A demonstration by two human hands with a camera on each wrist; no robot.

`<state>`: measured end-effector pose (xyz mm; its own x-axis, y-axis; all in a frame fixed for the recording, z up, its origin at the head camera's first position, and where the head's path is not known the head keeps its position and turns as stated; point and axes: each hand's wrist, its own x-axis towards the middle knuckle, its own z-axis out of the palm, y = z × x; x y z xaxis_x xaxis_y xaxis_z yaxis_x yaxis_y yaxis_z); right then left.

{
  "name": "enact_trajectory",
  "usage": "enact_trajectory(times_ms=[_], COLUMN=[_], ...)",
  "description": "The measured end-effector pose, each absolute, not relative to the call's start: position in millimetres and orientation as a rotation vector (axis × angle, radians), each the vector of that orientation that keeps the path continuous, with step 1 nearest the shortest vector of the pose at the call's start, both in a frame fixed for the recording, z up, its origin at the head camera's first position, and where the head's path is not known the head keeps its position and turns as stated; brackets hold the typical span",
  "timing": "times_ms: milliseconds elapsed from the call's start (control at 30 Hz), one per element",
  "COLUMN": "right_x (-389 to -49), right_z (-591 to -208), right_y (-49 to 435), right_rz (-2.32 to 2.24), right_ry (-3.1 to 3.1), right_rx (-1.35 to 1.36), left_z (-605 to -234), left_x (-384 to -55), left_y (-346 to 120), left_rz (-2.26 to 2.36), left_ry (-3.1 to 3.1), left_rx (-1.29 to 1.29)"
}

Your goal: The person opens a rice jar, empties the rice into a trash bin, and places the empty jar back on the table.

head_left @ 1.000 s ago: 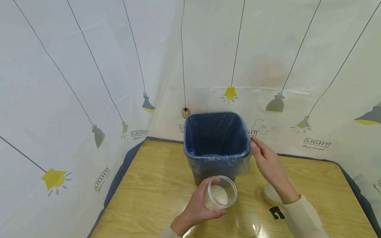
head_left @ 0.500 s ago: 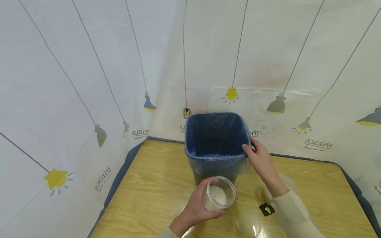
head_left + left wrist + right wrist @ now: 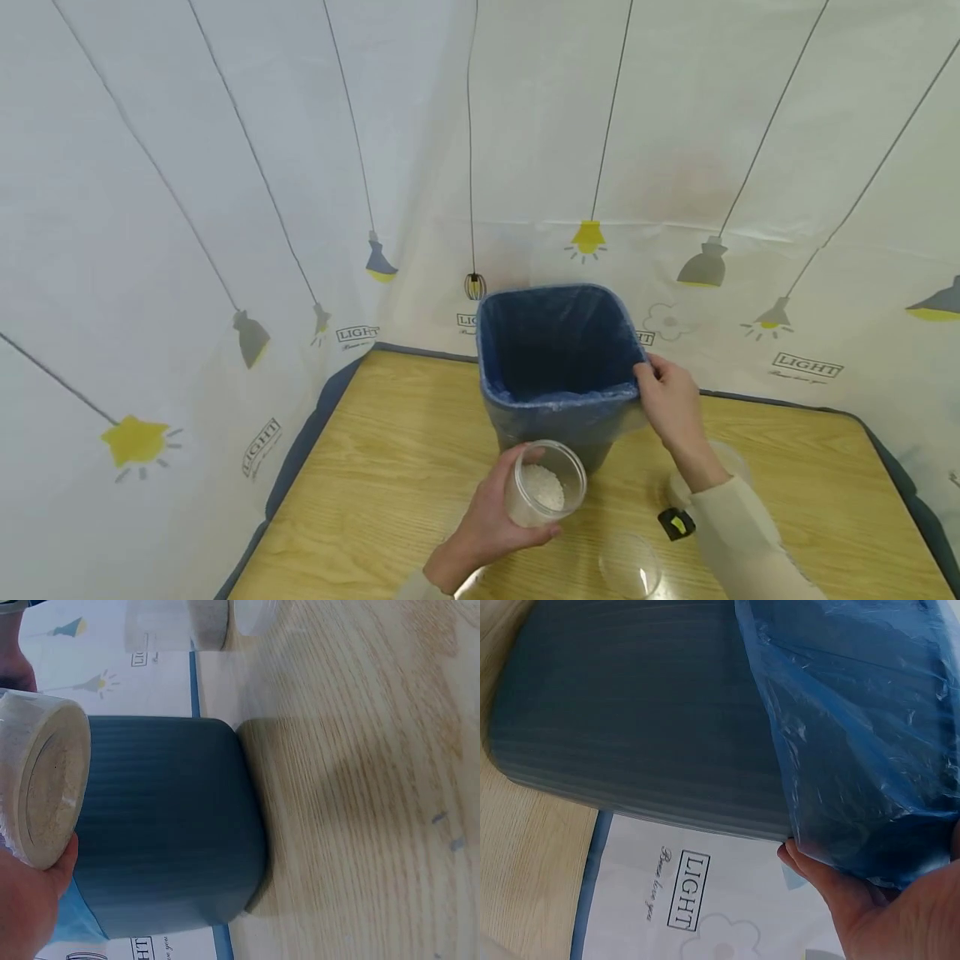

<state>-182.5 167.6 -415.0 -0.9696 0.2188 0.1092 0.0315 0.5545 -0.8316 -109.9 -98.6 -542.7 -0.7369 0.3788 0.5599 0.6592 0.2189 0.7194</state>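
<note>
Clear plastic cylindrical jar (image 3: 522, 505), part-filled with white grains (image 3: 546, 487): gripped in the left hand (image 3: 487, 521), tilted, on the person's side of the bin. Dark blue square-mouthed plastic bin (image 3: 172, 825), with translucent blue film liner (image 3: 855, 727): standing on the wood-grain table (image 3: 375, 467), shifted slightly rightward since the earlier frames. Right hand (image 3: 670, 402): pinching the lined rim at its right near corner, formerly just beside it. Clear round lid (image 3: 630, 568): flat on the table.
</note>
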Motion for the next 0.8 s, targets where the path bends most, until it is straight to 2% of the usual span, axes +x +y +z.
enact_trajectory(times_ms=[267, 500, 800], right_x=[-176.4, -169.7, -161.5], right_z=[-417.9, -421.2, -422.9], right_y=[187.5, 199.7, 202.6], right_rz=[1.368, 1.371, 1.357], right_ry=[-2.587, -2.576, -2.582], right_rx=[-0.273, -0.244, -0.219], left_z=[-545.6, -542.5, -517.0], left_x=[-113.1, -118.7, -136.5], left_y=[-107.2, -135.3, -169.7], left_rz=[-1.546, -1.527, -1.400], left_ry=[-2.252, -2.354, -2.395], left_rx=[-0.946, -0.780, -0.631])
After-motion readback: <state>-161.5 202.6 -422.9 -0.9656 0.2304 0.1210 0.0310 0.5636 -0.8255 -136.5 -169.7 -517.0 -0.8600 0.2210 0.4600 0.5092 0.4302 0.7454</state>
